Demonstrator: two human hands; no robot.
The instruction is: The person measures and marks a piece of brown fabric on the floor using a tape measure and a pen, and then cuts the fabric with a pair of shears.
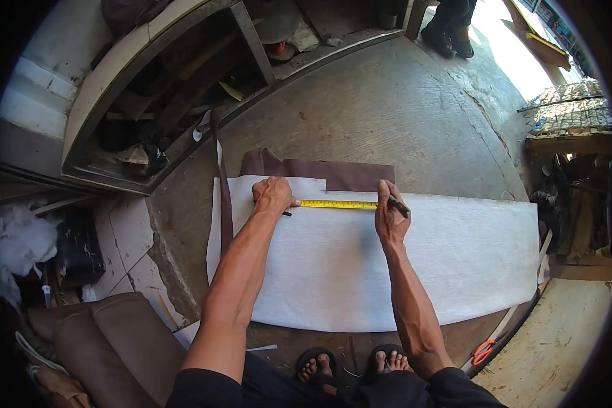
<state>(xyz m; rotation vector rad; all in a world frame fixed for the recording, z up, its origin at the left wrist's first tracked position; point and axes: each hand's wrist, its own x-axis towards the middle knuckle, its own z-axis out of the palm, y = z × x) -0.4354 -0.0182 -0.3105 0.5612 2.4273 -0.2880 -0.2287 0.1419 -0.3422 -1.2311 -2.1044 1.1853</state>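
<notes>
Grey concrete floor (306,122), large white flat sheet (469,258) lying on it, brown material (360,175) showing past its far edge. Yellow measuring tape (336,204) runs straight across the sheet's far part. Left hand (274,195): fingers curled, pinching tape's left end. Right hand (392,212): at other end, gripping dark pen-like tool (400,209). Orange-handled scissors (483,352) lower right.

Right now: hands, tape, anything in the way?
Left hand at visible left end of yellow tape; right hand at the other, gripping dark pen. Tape over white sheet. Brown material beyond tape, not covering it.
</notes>
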